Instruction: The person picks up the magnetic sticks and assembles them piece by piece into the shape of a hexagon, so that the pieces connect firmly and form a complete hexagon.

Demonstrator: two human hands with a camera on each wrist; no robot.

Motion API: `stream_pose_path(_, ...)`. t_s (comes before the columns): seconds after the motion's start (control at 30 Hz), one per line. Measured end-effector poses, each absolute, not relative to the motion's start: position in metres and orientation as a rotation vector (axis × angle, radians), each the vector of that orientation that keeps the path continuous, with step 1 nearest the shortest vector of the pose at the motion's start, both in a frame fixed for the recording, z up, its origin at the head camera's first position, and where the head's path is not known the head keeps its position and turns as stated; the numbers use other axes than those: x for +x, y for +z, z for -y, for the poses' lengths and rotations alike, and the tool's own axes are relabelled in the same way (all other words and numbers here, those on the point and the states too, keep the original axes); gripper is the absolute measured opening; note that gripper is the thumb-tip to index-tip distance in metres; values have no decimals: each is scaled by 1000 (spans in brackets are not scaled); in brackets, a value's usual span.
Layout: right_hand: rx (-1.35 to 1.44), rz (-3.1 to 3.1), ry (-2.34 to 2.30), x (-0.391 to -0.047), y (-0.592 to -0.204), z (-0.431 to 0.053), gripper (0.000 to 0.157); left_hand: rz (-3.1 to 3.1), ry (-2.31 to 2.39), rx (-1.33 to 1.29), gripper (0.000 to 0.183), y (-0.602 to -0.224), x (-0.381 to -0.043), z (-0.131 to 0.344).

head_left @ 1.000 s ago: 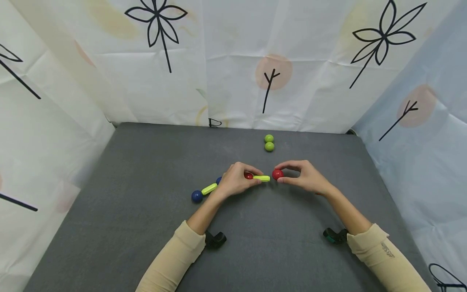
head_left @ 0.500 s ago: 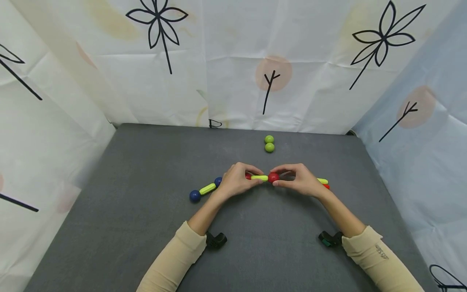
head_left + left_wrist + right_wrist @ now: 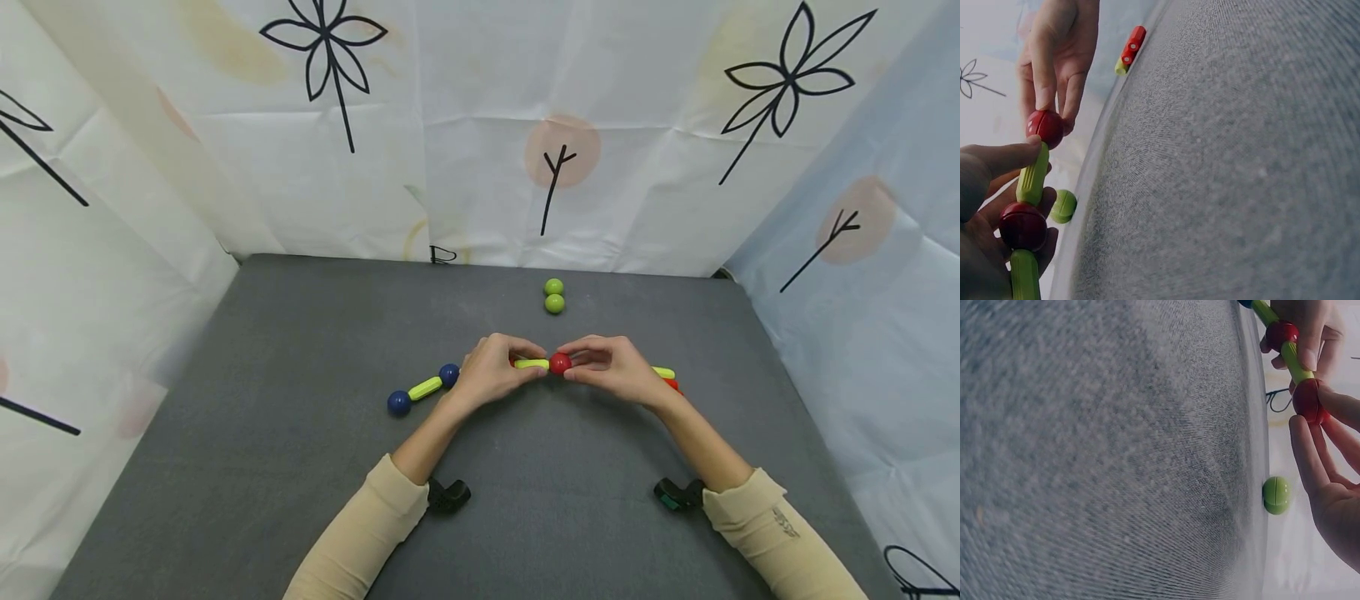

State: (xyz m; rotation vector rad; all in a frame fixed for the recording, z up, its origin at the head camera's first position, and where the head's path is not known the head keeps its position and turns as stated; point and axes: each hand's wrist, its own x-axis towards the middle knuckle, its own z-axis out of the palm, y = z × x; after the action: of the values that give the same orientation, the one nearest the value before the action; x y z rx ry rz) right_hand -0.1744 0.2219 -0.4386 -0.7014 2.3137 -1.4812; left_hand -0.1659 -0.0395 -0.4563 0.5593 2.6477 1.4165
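My left hand (image 3: 495, 368) grips a chain of balls and ribbed yellow-green rods, its thumb and fingers around the rod (image 3: 1033, 175) at the chain's right end. A dark red ball (image 3: 1023, 227) sits just behind that rod, partly covered by the fingers. Farther left, the chain shows a blue ball (image 3: 449, 375), a yellow-green rod (image 3: 425, 388) and another blue ball (image 3: 399, 403) at the end. With thumb and fingertips, my right hand (image 3: 618, 368) pinches a red ball (image 3: 1310, 401), which touches the rod's free end.
Two green balls (image 3: 554, 296) lie touching near the back edge of the grey table (image 3: 315, 333). Right of my right wrist, a yellow-green rod (image 3: 663, 372) and red rods (image 3: 1134, 44) lie together. Printed white cloth (image 3: 480, 183) surrounds the table behind and at the sides.
My right hand has moved left, bringing its red ball against the rod's end. The loose rods at right came out from behind that hand. The chain's left end has shifted slightly left.
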Motion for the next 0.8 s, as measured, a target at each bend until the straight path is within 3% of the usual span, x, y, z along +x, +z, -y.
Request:
stream_pose_path(0.5, -509, -2260, -1575, -169, -435, -219, 34, -2668, 1388, 594, 40, -457, -165, 32)
stream_pose_path(0.8, -519, -2249, -1575, -171, -435, -230, 33, -2638, 1422, 652, 39, -459, -166, 34)
